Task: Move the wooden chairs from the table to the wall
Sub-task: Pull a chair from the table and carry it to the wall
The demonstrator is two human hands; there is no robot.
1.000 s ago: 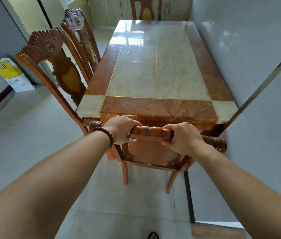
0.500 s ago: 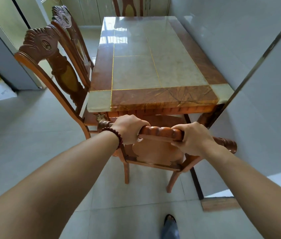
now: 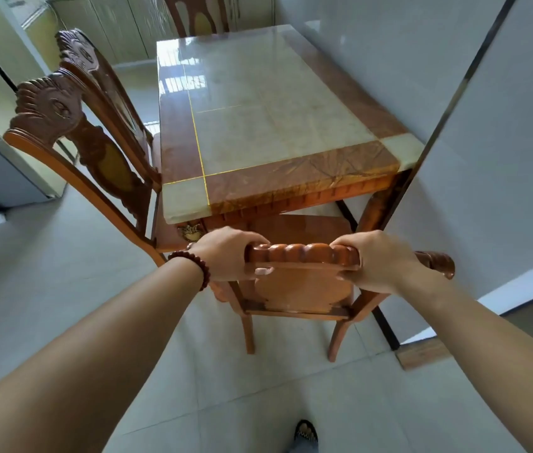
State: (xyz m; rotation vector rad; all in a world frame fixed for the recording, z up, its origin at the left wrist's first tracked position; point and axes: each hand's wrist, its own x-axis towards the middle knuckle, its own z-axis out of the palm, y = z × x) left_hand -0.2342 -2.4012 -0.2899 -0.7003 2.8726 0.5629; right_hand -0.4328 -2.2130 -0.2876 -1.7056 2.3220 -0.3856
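Firmly, left hand (image 3: pixel 226 256) and right hand (image 3: pixel 374 259) grip the chair (image 3: pixel 301 273) top rail.

At the near short end of the worktop (image 3: pixel 275 119): glossy reddish-brown end chair (image 3: pixel 301 289), upright, seat partly under the edge, beaded top rail gripped by left hand (image 3: pixel 226 256) and right hand (image 3: pixel 376 259). Along the left side: nearer side chair (image 3: pixel 62 125) and farther side chair (image 3: pixel 85 57), darker, carved fan crests, upright, tucked in. At the far end: fourth chair (image 3: pixel 195 14).
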